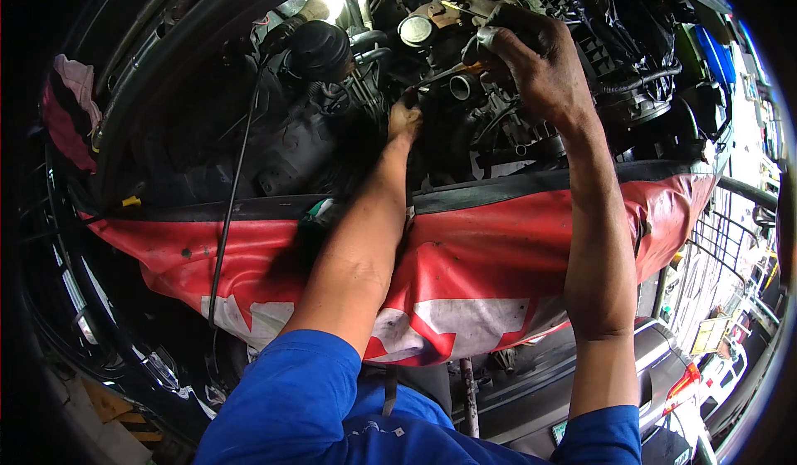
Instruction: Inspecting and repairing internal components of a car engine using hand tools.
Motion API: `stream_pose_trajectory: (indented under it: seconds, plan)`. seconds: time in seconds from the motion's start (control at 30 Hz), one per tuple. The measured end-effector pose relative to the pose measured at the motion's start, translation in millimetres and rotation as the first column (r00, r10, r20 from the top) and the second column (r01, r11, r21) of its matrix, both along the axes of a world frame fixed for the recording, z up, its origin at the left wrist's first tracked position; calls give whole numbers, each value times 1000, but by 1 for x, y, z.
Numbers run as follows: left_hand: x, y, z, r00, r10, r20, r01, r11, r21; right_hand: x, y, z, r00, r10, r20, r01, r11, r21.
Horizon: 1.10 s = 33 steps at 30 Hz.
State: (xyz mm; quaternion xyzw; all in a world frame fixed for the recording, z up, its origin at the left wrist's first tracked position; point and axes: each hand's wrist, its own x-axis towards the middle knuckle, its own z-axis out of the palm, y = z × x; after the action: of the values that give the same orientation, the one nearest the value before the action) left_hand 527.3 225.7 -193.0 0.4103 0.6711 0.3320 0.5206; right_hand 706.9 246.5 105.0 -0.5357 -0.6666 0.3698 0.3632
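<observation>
My left hand [405, 119] reaches down into a dark engine bay, its fingers bent and partly lost in shadow. At its fingertips ends a thin metal shaft [438, 76], which runs right to an orange handle-like part [476, 67]. That part sits just under my right hand [538, 60]. My right hand is raised over the engine [466, 89], thumb and fingers closed together; what lies in them is mostly hidden. Left of it is a round pale cap [415, 31], and below it an open pipe end [462, 88].
A red and white cover [490, 241] drapes over the near edge of the bay. A thin black rod [236, 162] stands at the left. A bright lamp [328, 2] shines at the back. A pink and dark cloth [70, 112] hangs far left. Behind me is a grey car [531, 398].
</observation>
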Motion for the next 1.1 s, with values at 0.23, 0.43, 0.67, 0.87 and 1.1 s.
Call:
stream_pose_trajectory:
  seconds: [0.23,0.43,0.67,0.87,1.1]
  plan:
    - [14,-2,-2,999,-30,11,31,998,-48,5,-6,5,999,-32,36,34,997,-69]
    - [0,0,-8,1000,-15,12,15,1000,15,-4,-5,13,1000,-23,-6,22,993,-116]
    - [1,-2,3,999,-37,3,37,998,-54,-1,-4,10,998,-14,55,20,993,-119]
    - [28,-7,9,991,-120,-57,117,991,-58,39,0,-18,849,170,500,-346,895,282]
    - [10,37,99,937,-345,-60,340,938,-70,3,-5,17,965,-94,246,75,993,86]
